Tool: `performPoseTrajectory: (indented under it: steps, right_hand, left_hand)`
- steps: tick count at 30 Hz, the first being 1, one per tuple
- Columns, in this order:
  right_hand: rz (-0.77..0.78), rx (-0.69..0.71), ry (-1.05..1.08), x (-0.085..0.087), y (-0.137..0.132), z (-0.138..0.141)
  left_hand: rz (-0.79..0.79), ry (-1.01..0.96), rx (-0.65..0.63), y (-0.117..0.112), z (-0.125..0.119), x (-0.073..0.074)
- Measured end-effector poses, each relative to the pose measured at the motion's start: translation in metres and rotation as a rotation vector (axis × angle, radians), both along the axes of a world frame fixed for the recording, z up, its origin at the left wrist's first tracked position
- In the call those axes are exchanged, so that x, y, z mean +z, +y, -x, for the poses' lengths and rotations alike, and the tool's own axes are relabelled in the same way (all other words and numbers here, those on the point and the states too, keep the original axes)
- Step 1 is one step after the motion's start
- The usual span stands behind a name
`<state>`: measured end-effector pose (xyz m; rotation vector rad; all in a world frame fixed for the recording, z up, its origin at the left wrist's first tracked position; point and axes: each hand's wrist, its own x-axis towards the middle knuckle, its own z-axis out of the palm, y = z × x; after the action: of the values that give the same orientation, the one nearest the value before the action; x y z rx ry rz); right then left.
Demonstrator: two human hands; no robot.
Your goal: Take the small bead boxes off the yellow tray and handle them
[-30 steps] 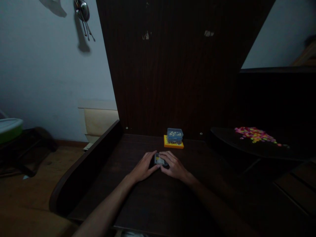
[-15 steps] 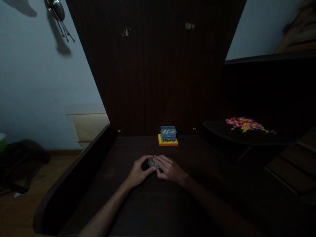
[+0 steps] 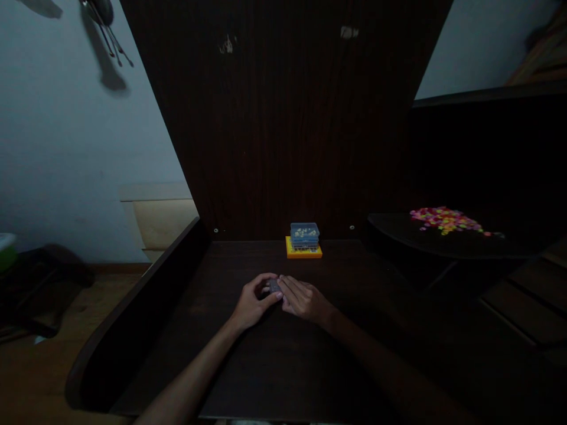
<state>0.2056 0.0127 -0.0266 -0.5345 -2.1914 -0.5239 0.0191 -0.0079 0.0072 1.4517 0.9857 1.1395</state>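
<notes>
**Dark desk with small grey box held between two hands**

Forearms: two, bare, entering from the near edge of the desk (image 3: 248,378), converging toward the middle of the top.

Left hand (image 3: 250,304): resting on the desk at mid-depth, slightly left of centre; fingers curled, thumb and fingertips closed on the left side of a small grey box (image 3: 274,287).

Right hand (image 3: 303,300): resting on the desk just right of centre; fingers held together and laid over the right side and top of the same box, touching the left hand's fingertips.

Small grey box: mid-desk, pinched between both hands, mostly covered; only a grey sliver visible. Lid state and contents: cannot tell.

Desk: dark wood, dim light; raised curved side panel (image 3: 133,330) along the left edge.

Blue lidded box (image 3: 304,232): at the far edge, centre, against the tall back panel (image 3: 287,130); pale small pieces visible through the top. Stacked on a flat orange-yellow tray (image 3: 303,251), touching it. Well apart from the hands.

Side shelf (image 3: 398,236): dark, rounded, beyond the right edge at far depth, bearing a loose heap of pink, yellow and orange beads (image 3: 444,219).

Left of the desk: wooden floor (image 3: 26,366), pale board (image 3: 163,215) leaning at the wall.

Wall, far upper left: metal utensils (image 3: 106,29) hanging, blurred.
</notes>
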Motion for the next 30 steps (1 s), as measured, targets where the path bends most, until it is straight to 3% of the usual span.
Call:
performPoseTrajectory:
  steps: [6, 13, 16, 19, 22, 25, 28, 30]
  right_hand:
    - [0.138, 0.071, 0.153, 0.011, 0.000, -0.004]
    - [0.613, -0.049, 0.627, 0.013, 0.001, 0.004]
    - [0.827, -0.016, 0.829, 0.010, 0.006, 0.011]
    - [0.944, 0.056, 0.949, 0.003, 0.011, 0.016]
    - [0.932, 0.092, 0.985, -0.001, 0.014, 0.016]
    - [0.798, -0.026, 1.019, 0.007, 0.012, 0.016]
    - [0.678, -0.089, 1.068, 0.036, -0.001, 0.017]
    - [0.723, 0.051, 1.052, 0.062, -0.023, 0.020]
  left_hand:
    - [-0.020, -0.011, -0.009, -0.002, -0.001, 0.005]
    - [-0.006, -0.208, -0.052, 0.005, 0.004, -0.004]
    - [-0.014, -0.125, -0.106, 0.007, 0.010, -0.003]
    - [-0.018, -0.026, -0.174, 0.007, 0.014, -0.002]
    - [0.021, -0.027, -0.197, 0.008, 0.015, -0.001]
    - [0.057, -0.039, -0.108, 0.013, 0.017, -0.001]
    - [0.101, -0.041, 0.095, 0.025, 0.027, -0.003]
    - [0.118, -0.079, 0.236, 0.034, 0.037, -0.004]
